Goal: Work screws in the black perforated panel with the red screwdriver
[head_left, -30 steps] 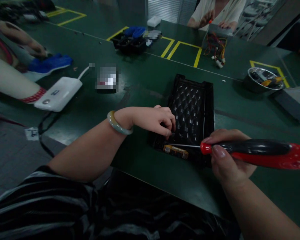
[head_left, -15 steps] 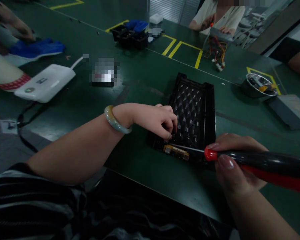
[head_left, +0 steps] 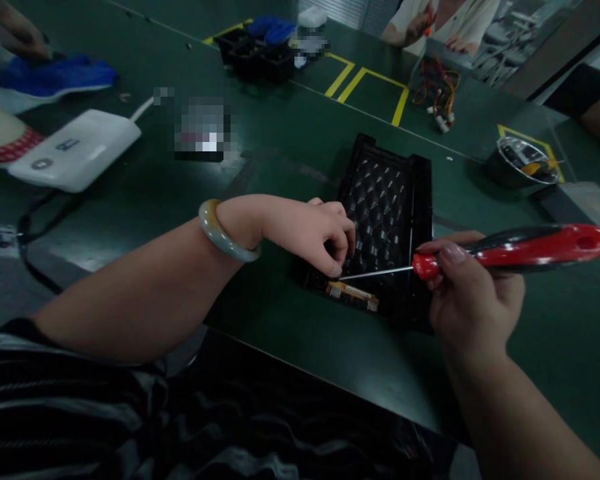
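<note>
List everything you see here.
Table: 1, green, across view
Casing: 1, black, on table
Strip: 1, orange, casing's near end
Screwdriver: 1, red-black, over casing, right
Device: 1, white, left
Tray: 1, black, far side
Unclear items: 2, blue, tray and left
Wires: several, multicoloured, far side
Bowl: 1, silver, right
Box: 1, grey, right
People: at least three, varied clothing, around table
Left hand: 1, bare, at casing
Right hand: 1, bare, holding screwdriver

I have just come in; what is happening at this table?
The person's right hand holds a long red-and-black screwdriver. Its tip is by the left hand, near the orange-brown strip at the near end of a black rectangular casing on the green table. What the tip touches is unclear.
</note>
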Motion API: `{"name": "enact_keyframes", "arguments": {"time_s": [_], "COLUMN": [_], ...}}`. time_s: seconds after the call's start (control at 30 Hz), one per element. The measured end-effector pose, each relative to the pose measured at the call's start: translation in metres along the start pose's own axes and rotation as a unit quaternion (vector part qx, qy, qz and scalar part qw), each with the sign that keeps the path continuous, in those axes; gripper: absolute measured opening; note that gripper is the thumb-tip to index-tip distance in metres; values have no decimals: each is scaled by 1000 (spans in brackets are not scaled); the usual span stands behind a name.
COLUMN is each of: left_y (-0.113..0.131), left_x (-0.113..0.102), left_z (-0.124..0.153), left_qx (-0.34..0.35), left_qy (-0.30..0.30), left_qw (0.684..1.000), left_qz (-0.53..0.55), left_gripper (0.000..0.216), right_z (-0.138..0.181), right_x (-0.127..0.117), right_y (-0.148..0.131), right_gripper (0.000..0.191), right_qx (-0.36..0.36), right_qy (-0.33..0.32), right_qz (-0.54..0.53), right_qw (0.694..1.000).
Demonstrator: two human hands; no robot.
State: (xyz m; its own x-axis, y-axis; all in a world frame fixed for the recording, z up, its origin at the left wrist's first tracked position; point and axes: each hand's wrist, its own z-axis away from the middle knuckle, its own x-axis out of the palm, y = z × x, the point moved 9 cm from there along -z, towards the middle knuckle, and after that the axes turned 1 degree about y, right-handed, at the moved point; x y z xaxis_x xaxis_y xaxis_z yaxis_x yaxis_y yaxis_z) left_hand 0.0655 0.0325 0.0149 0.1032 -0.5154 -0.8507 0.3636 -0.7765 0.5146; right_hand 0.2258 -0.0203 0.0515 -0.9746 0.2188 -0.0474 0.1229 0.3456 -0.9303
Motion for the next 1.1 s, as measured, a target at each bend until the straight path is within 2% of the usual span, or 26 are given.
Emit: {"name": "enact_keyframes", "arguments": {"time_s": [0.33,0.77,1.1], "left_y": [1,0,0], "left_x": [3,0,3], "left_z": [2,2,1], "left_qx": [-66,-75,-109], "left_qy": [-41,-26,-33], "left_qw": [997,997,993], "left_qz": [-4,-14,-10], "left_gripper": [20,20,18], "right_z": [-3,-4,-4], "right_x": [-6,-9,-10], "right_y": [2,-1,3], "right_gripper": [13,12,15], "right_qx": [4,-16,22], "right_qy": [28,44,72], "right_qz": [-28,-31,-10], "right_qw": [999,998,997]}}
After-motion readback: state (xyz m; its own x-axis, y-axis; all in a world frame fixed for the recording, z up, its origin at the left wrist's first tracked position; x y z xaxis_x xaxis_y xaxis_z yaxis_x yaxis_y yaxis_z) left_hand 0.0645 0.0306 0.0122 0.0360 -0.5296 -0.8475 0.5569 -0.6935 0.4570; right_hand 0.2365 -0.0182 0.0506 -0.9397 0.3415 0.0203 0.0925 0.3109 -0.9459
